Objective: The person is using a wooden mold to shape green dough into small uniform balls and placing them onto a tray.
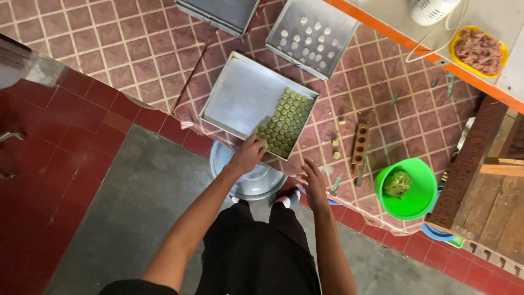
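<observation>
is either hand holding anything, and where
The left hand grips the metal tray of green pieces at its near edge; the right hand holds nothing.

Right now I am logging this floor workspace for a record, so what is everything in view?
Metal tray: one, grey, centre floor, green pieces along its right side.
Tray with pale pieces: one, grey, top.
Third tray: one, grey, top edge.
Green bowl: one, right, green dough inside.
Yellow bowl: one, top right.
Wooden mould: one, brown.
Metal basin: one, under centre tray.
Left hand: on tray edge.
Right hand: open, touching nothing.
</observation>
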